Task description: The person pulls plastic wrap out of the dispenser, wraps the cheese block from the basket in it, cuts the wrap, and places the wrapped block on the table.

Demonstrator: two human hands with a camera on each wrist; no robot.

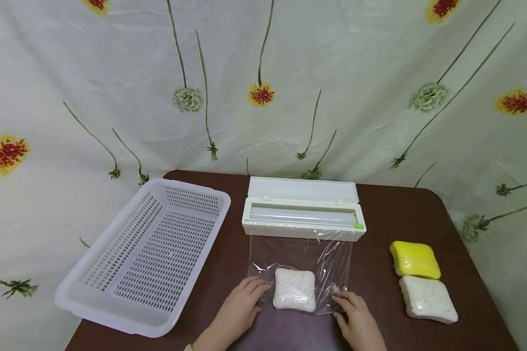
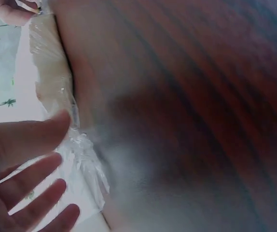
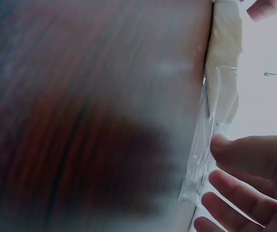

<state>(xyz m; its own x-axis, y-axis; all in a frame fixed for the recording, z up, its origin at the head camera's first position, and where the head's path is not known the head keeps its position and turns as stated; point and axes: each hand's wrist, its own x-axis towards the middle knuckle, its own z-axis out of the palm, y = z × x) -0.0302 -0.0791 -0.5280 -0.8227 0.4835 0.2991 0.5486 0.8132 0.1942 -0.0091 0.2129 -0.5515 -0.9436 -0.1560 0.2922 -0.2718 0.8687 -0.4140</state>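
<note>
A white, speckled block shaped like a slice of toast (image 1: 294, 289) lies on the table, wrapped in clear cling film (image 1: 285, 248). The film runs from the block back to a white cling film dispenser (image 1: 305, 233) with its lid raised. At the block's left side, my left hand (image 1: 241, 307) has its fingertips on the film's edge. Its thumb (image 2: 51, 130) stands apart from the loosely bent fingers in the left wrist view. My right hand (image 1: 355, 317) rests its fingertips at the gathered right edge of the film. In the right wrist view, its thumb (image 3: 240, 150) is beside the crumpled film, fingers spread.
A white perforated plastic basket (image 1: 202, 258) stands at the left of the dark brown table (image 1: 391, 204). On the right lie a yellow block (image 1: 415, 260) and another white speckled block (image 1: 428, 298), side by side. A floral cloth (image 1: 355, 63) hangs behind the table.
</note>
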